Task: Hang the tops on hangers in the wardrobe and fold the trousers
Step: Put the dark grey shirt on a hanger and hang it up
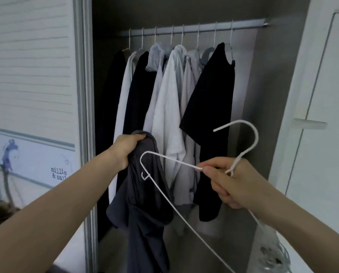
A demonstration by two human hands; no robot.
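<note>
My left hand (pixel 128 148) grips the top of a dark grey top (pixel 145 213), which hangs down in front of the open wardrobe. My right hand (pixel 229 180) holds a white wire hanger (pixel 160 154) near its neck, the hook (pixel 249 131) pointing up and left. The hanger's left shoulder lies across the front of the grey top. Behind them, several black, white and grey tops (pixel 170 95) hang on hangers from the wardrobe rail (pixel 247 24).
A white slatted wardrobe door (pixel 30 66) stands at the left, a white panel door (pixel 326 95) at the right. The rail is bare to the right of the last black top (pixel 212 115). Something pale and patterned (pixel 273 251) shows at the lower right.
</note>
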